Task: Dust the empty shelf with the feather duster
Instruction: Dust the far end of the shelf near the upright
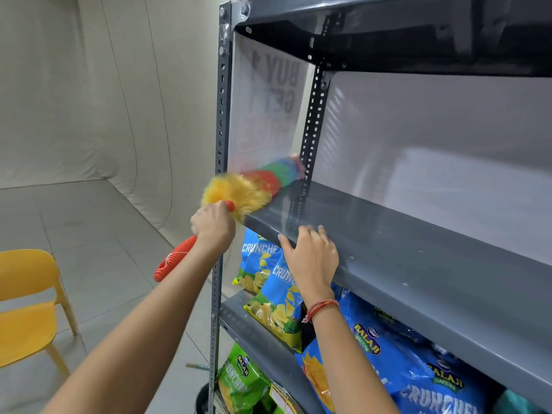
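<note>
- Feather duster (251,186): multicoloured head, yellow fibres nearest the grip, then red, green and blue toward the tip; blurred. It lies across the left end of the empty shelf, tip pointing to about 2 o'clock toward the rear upright; whether the tip touches that upright cannot be told.
- Duster handle (174,258): red, ribbed, sticking out below the fist toward 7 o'clock, clear of the shelf.
- Left hand (213,225): fingers wrapped tight around the handle just below the yellow fibres, held at the shelf's left front corner.
- Empty shelf (403,243): grey metal board, nothing on it but the duster head; it runs from centre frame down toward 4 o'clock.
- Right hand (310,255): flat, fingers spread, resting on the shelf's front lip, just to 3 o'clock of the left hand; grasps nothing. A red thread bracelet (321,309) sits at the wrist.
- Front upright (221,174): perforated grey post at the rack's left edge, directly behind the duster's yellow fibres.
- Blue crisp bags (418,369): on the shelf below, at 5 o'clock of the right hand.
- Green crisp bag (242,380): lower again, at 6 o'clock.
- Yellow chair (27,300): on the tiled floor at 8 o'clock, well apart from the rack.
</note>
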Demonstrator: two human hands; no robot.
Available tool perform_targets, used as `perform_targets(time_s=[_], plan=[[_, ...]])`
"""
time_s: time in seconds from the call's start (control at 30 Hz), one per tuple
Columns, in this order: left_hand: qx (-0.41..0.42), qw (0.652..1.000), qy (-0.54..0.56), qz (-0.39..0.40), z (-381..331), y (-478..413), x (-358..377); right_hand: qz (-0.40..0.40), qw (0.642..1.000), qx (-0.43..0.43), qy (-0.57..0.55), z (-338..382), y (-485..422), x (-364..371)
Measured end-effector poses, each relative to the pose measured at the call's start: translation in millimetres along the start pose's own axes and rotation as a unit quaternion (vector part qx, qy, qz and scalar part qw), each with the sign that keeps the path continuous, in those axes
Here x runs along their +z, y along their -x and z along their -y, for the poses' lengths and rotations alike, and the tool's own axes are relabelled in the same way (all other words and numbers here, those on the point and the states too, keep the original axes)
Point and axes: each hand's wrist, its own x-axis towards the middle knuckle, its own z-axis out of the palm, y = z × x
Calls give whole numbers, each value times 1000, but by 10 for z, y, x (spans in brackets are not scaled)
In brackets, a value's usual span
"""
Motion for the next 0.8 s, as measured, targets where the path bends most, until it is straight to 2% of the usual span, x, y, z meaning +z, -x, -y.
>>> perform_targets(time_s=[0.37, 0.6, 0.8], plan=[[34, 999, -24, -9, -50, 137, 0, 7, 1000, -18, 15, -18, 44, -9], [17, 1000, -18, 12, -181, 99, -118, 16, 1000, -19, 8, -14, 51, -46], [-1, 1000, 0, -1, -228, 20, -91, 26, 999, -29, 21, -20, 81, -52]])
